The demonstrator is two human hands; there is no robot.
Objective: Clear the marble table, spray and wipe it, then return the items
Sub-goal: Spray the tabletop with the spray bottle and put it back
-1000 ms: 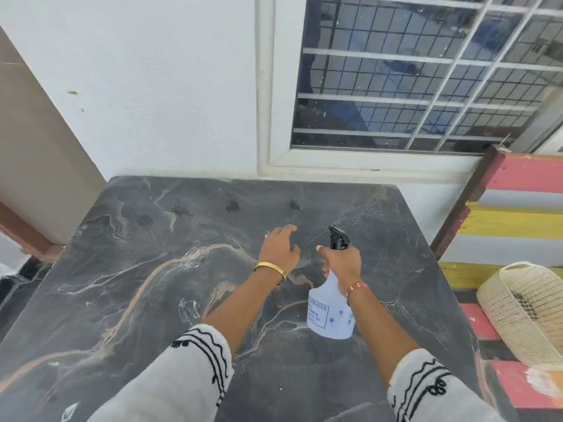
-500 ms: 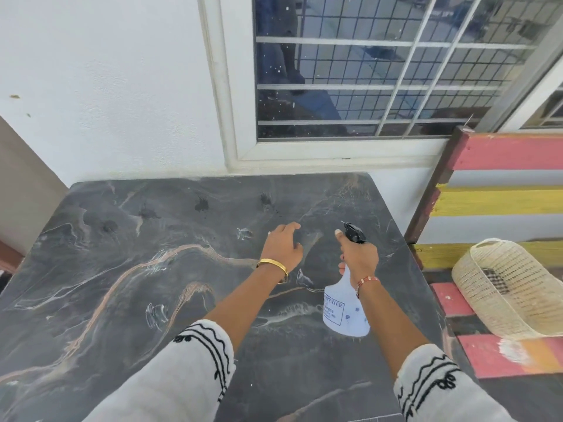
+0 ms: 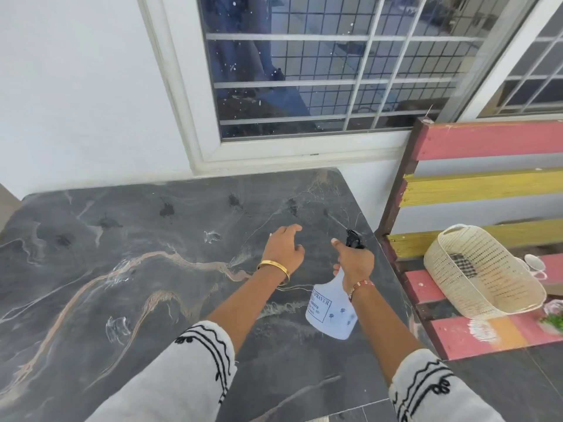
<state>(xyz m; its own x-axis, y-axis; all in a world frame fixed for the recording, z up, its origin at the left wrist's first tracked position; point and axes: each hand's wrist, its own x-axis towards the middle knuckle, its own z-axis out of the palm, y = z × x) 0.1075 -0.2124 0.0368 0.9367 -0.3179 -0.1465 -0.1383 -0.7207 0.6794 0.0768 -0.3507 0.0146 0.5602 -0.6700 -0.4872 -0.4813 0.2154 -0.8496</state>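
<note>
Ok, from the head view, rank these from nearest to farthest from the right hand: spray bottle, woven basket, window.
1. Spray bottle: held in the right hand itself, over the marble table's right side.
2. Woven basket: off to the right, tipped on the striped bench.
3. Window: farthest, up on the wall beyond the table's far edge.

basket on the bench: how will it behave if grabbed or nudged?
The woven basket already lies tilted on the striped bench, so probably light and apt to tip. Its openwork walls likely flex somewhat. The rim handle looks the surest grip.
</note>
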